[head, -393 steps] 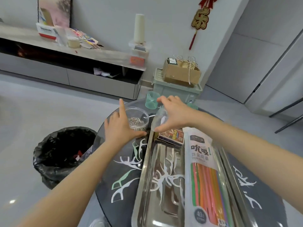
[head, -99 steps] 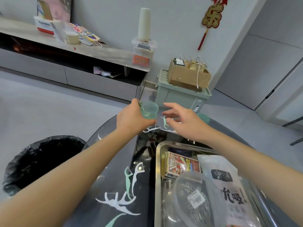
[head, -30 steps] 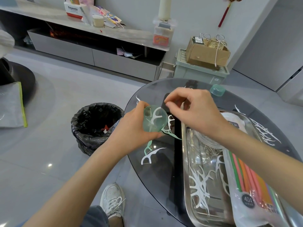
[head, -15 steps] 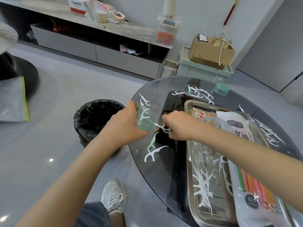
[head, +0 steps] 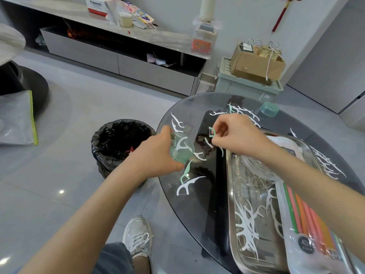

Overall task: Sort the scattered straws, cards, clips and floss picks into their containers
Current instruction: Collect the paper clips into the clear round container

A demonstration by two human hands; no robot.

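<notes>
A translucent green cup (head: 180, 150) is being gripped, tilted, by the left hand (head: 158, 153) over the rim of the round glass table (head: 197, 204). A thin green forked floss pick (head: 212, 132) is being pinched by the right hand (head: 239, 135) between curled fingertips, just beside the cup.

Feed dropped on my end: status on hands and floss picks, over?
Left hand grips small translucent green cup, white picks inside. Right hand pinches green plastic floss pick beside it. Nothing between them; more picks loose on dark glass table.
</notes>
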